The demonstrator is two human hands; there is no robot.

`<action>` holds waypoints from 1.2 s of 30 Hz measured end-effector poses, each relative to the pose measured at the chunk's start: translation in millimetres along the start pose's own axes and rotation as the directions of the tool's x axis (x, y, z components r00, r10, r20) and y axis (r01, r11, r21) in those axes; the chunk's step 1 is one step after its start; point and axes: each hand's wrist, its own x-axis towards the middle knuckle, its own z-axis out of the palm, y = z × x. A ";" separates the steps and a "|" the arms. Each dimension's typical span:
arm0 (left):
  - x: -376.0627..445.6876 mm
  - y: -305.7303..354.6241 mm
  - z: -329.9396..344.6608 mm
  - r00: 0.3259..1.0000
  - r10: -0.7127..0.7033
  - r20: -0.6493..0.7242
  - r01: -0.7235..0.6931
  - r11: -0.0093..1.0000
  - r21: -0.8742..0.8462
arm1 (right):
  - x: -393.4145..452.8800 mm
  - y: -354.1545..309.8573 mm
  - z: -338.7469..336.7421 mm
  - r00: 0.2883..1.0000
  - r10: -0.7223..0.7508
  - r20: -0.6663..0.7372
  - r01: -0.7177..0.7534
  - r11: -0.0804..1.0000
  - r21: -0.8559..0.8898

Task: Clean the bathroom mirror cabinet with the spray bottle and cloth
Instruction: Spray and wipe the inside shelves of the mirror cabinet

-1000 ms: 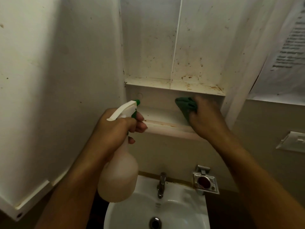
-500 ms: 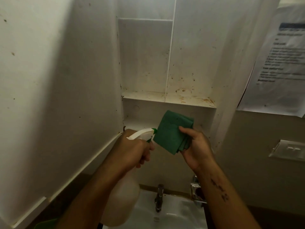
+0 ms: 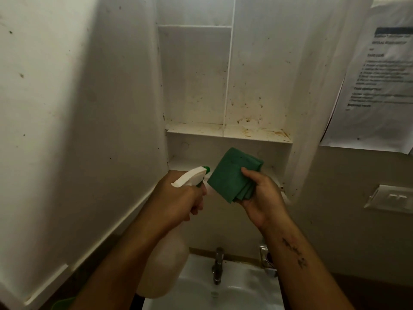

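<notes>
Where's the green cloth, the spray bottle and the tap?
green cloth (image 3: 230, 175): head view, on its flat front face.
spray bottle (image 3: 164, 265): head view, on its pale body below the hand.
tap (image 3: 218, 265): head view, on its metal stem above the sink.

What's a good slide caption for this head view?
Left hand aims spray bottle at cloth in right hand.

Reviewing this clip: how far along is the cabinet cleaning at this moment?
Done: little that shows; the lower shelf looks paler than the rest. In hand: the left hand grips the spray bottle, its nozzle aimed at the folded green cloth that the right hand holds up. Left: brown stains on the upper shelf and specks on the back panel.
</notes>
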 end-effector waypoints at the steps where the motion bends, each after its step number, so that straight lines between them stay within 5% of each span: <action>1: -2.3 0.2 -3.5 1.000 0.006 -0.013 -0.006 1.000 -0.012 | 2.7 2.7 5.6 0.999 0.033 -0.002 -0.033 0.998 0.044; 9: -9.8 6.2 -32.3 0.987 0.052 -0.150 -0.066 0.994 -0.089 | 61.6 23.8 87.8 0.977 0.214 -0.012 -0.204 0.945 0.255; 15: -12.2 5.2 -42.3 0.983 0.051 -0.178 -0.067 0.994 -0.087 | 99.1 29.3 130.7 0.975 0.203 0.085 -0.220 0.919 0.327; 22: -11.7 4.3 -38.4 0.983 0.029 -0.179 -0.051 0.991 -0.120 | 106.6 30.9 120.3 0.948 0.145 0.284 -0.279 0.809 0.517; 36: -13.7 8.5 -22.6 0.986 0.043 -0.159 -0.061 0.992 -0.111 | 90.0 0.5 76.9 0.967 0.041 0.251 -0.194 0.757 0.624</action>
